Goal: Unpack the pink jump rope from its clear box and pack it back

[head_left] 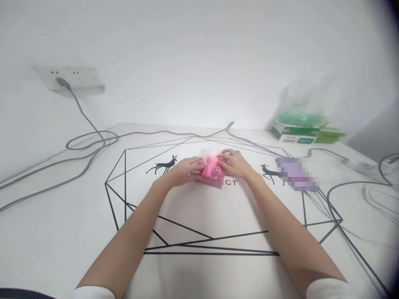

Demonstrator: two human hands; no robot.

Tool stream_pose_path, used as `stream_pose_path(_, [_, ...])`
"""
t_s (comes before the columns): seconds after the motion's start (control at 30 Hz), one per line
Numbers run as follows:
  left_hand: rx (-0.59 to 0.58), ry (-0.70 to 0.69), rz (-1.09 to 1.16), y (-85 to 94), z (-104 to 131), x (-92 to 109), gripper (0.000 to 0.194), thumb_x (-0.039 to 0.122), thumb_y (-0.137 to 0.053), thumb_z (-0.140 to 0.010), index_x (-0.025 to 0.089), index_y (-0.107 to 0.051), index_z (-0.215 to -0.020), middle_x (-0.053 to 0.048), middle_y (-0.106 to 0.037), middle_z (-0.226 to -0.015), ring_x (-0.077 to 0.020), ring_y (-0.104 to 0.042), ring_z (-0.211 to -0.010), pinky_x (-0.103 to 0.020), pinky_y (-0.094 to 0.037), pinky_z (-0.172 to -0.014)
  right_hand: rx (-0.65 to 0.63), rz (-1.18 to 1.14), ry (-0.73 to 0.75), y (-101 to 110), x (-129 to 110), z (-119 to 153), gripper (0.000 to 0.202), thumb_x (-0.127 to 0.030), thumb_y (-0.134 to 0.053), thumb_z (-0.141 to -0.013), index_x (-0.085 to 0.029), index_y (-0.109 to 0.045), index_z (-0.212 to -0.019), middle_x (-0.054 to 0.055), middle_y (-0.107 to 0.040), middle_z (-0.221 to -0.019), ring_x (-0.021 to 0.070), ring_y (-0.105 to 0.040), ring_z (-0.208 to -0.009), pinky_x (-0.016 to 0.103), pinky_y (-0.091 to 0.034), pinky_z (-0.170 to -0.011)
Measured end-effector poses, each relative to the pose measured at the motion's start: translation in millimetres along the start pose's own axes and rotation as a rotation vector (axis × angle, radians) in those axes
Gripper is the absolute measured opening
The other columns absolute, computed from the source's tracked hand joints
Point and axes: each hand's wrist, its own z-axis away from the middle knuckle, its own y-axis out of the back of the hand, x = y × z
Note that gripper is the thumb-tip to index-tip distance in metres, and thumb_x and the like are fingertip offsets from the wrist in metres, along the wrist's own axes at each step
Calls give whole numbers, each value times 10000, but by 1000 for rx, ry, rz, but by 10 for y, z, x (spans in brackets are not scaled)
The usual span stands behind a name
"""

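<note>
A small pink box (212, 169) with a paler lower side sits at the middle of the white table, turned slightly at an angle. My left hand (184, 171) grips its left side, thumb low near the front edge and fingers over the top. From the right, my right hand (234, 162) has its fingertips on the box's upper right part. Pink and white shapes show on its top between the hands; their details are blurred. Printed deer and letters lie on the mat around it.
Grey cables (84, 166) run along the left and back from a wall socket (77, 79). At the back right are green and white boxes (296, 132) under a plastic bag (304, 104). A blurred purple object (296, 172) and more cables lie to the right.
</note>
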Motion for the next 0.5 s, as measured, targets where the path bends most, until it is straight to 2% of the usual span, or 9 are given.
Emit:
stream_pose_path(0.1, [-85, 91, -66, 119, 17, 95, 403, 463, -503, -953, 326, -559, -1328, -69, -517, -1436, -279, -471, -1322, -492, -378, -1096, -18, 55, -46, 68, -58, 13, 413, -515, -438, -934, -321, -679, -1207, 71, -568, -1316, 315, -529, -1097, 487, -458, -933])
stream_pose_path(0.2, [-152, 227, -127, 141, -38, 327, 463, 583, -415, -952, 335, -545, -1321, -86, -521, -1426, -311, -473, -1317, -640, -290, -1098, -26, 110, -81, 97, -112, 20, 420, -513, -427, -932, -325, -670, -1218, 68, -572, -1325, 339, -517, -1118, 498, -475, -894])
stream_pose_path(0.27, [-105, 295, -183, 62, -103, 498, 535, 649, -381, -934, 291, -567, -1286, -102, -581, -1347, -322, -495, -1289, -675, -234, -1108, -31, 134, -83, 97, -138, 21, 419, -502, -426, -932, -320, -662, -1226, 63, -568, -1350, 348, -501, -1161, 515, -457, -927])
stream_pose_path(0.37, [-2, 338, -275, -132, -186, 689, 666, 678, -459, -884, 205, -516, -1349, -152, -564, -1363, -359, -461, -1316, -643, -214, -1139, -63, 116, -76, 103, -164, 23, 419, -488, -409, -938, -318, -641, -1243, 34, -542, -1409, 338, -493, -1200, 509, -442, -958])
stream_pose_path(0.5, [66, 340, -312, -277, -222, 785, 526, 574, -515, -892, 209, -577, -1265, -118, -563, -1373, -353, -463, -1312, -600, -239, -1151, -99, 92, -86, 165, -194, 32, 398, -488, -418, -928, -326, -657, -1203, 19, -564, -1389, 327, -520, -1165, 477, -465, -921])
